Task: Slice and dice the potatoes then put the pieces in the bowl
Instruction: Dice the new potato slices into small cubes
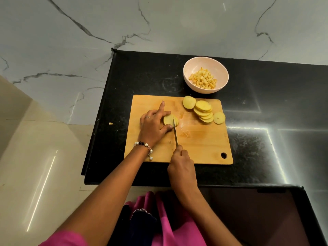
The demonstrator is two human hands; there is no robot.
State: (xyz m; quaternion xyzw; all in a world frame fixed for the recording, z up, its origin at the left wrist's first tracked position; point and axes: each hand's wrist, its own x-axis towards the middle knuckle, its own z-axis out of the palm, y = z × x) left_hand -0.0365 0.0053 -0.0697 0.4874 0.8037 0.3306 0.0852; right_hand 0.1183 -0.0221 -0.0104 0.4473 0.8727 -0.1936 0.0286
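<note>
On the wooden cutting board [200,146] my left hand [152,125] holds a stack of potato slices [170,119] between fingers and thumb, index finger stretched out over the board. My right hand [181,166] grips the handle of a knife [175,134], whose blade runs down through the stack. A fan of round potato slices [203,110] lies at the board's far right. Beyond the board stands a pale pink bowl [190,80] holding several diced potato pieces [203,80].
The board lies on a black stone counter [266,148] whose left edge drops to a tiled floor. A small potato scrap [111,123] sits by that edge. A marble wall rises behind. A dark glossy surface [257,219] lies at the near right.
</note>
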